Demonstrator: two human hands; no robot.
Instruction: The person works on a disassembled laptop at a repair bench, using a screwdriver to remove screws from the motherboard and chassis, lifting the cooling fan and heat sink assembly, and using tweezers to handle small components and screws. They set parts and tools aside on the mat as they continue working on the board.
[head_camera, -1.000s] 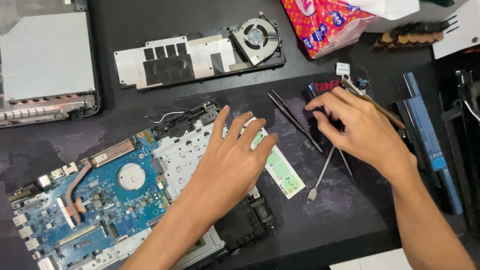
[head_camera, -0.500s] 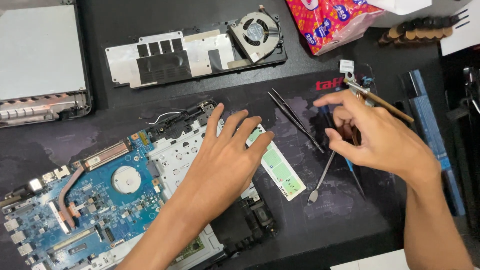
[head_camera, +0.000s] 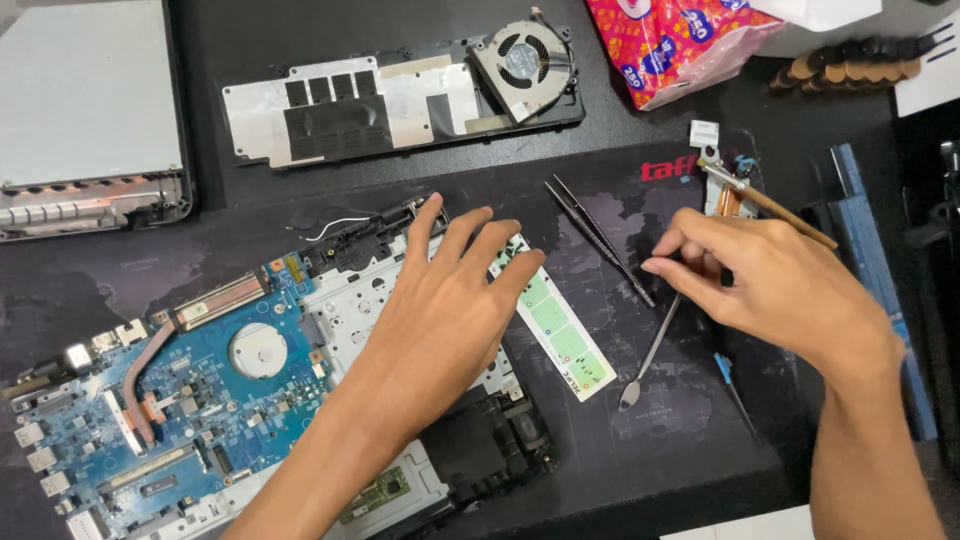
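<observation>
So, far left: grey laptop lid (head_camera: 85, 110) sits at the top corner, off the mat. Below it the blue motherboard (head_camera: 190, 400) lies in the opened laptop base (head_camera: 470, 450), copper heat pipe (head_camera: 140, 375) curving across its left part. Above centre, the silver heatsink plate with its fan (head_camera: 400, 95) lies apart from the board. My left hand (head_camera: 440, 310) is flat on the silver frame of the base, fingers spread and straight, gripping nothing, fingertips reaching the upper edge near the white-and-green strip (head_camera: 560, 335) that runs diagonally off the base onto the black mat (head_camera: 620, 200). Right of that strip, black tweezers (head_camera: 600, 240) lie loose on the mat, untouched. Next, a thin metal spudger (head_camera: 650, 350) lies angled on the mat with its flat tip toward me; my right hand (head_camera: 780, 290) is over its upper end, thumb and forefinger pinched close together, but I can't tell whether they actually grip it. A wooden-handled brush (head_camera: 790, 215) pokes out behind the right hand. Pink packet (head_camera: 680, 45) at top right.
</observation>
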